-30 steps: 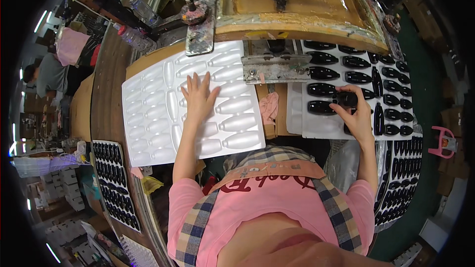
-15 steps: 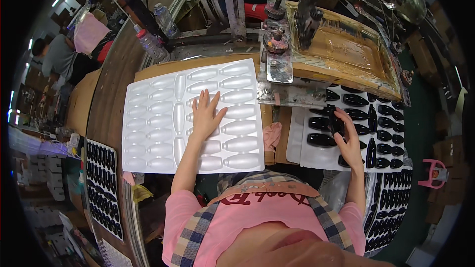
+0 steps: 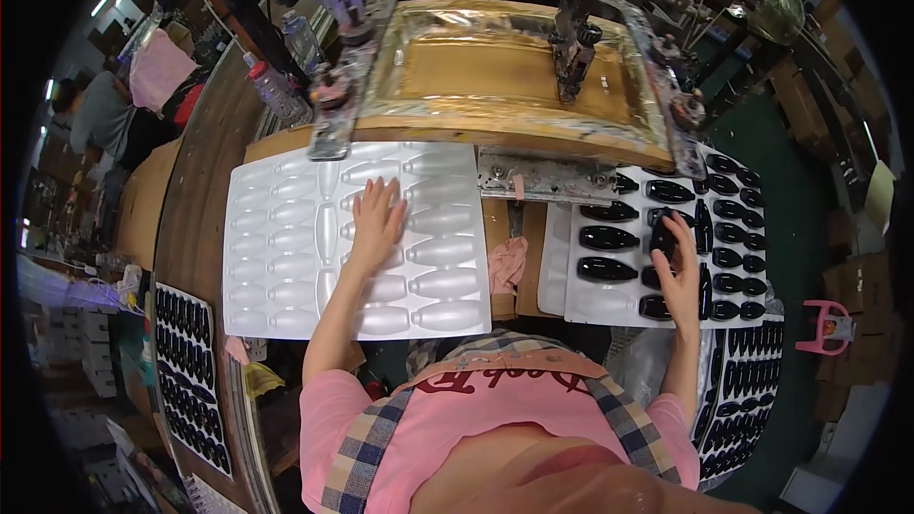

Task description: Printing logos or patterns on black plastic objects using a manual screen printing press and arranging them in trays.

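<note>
My left hand (image 3: 376, 233) lies flat with fingers spread on a white plastic tray (image 3: 326, 228) of bottle-shaped hollows, none with a black piece in it. At the right, my right hand (image 3: 678, 266) has its fingers curled round a glossy black bottle-shaped piece (image 3: 664, 234), tilted up and partly hidden by the fingers. Beneath that hand is a second white tray (image 3: 605, 303), filled with rows of similar black pieces; a hollow at its near left corner is bare.
A wooden-framed printing screen (image 3: 514, 128) hangs over the far edge of the left tray. Between the trays lies a pink cloth (image 3: 507, 265). Other trays of black pieces (image 3: 188, 362) stand at both sides. Water bottles (image 3: 276, 90) stand back left; a pink stool (image 3: 824, 326) is at right.
The printing screen has slid left and now covers the far edge of the left tray. My right hand still grips the black piece, which has tilted and sits lower among the others.
</note>
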A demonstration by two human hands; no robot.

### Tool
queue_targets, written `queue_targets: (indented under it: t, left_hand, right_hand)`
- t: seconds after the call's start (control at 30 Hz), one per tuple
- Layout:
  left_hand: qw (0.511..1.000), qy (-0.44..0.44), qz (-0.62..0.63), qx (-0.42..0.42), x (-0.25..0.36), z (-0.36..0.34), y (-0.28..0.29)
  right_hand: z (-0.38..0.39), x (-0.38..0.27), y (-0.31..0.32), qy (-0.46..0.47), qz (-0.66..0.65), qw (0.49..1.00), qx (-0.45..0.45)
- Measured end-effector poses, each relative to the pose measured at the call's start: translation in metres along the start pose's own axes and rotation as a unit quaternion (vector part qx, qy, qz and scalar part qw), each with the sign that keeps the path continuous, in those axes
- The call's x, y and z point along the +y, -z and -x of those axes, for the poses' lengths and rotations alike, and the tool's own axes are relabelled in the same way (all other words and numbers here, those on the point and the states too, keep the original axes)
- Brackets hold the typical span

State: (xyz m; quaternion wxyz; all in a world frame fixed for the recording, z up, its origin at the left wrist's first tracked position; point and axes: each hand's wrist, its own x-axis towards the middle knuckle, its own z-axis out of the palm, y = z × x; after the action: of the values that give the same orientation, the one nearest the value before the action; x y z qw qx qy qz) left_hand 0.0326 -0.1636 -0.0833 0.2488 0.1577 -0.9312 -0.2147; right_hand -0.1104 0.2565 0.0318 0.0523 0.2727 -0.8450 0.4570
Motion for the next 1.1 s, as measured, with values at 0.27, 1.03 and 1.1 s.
queue_targets:
  t: [0.27, 1.03, 1.1]
  left_hand:
    - [0.972, -0.078, 0.217, 0.047, 0.091, -0.089, 0.055]
    - [0.806, 0.006, 0.584, 0.095, 0.044, -0.172, 0.037]
    - [0.768, 0.051, 0.632, 0.095, 0.019, -0.153, 0.032]
  right_hand:
    - [-0.017, -0.021, 0.011, 0.021, 0.048, 0.998, 0.019]
    - [-0.129, -0.069, -0.092, 0.181, 0.084, 0.966, -0.166]
    - [-0.127, -0.074, -0.1, 0.191, 0.093, 0.96, -0.183]
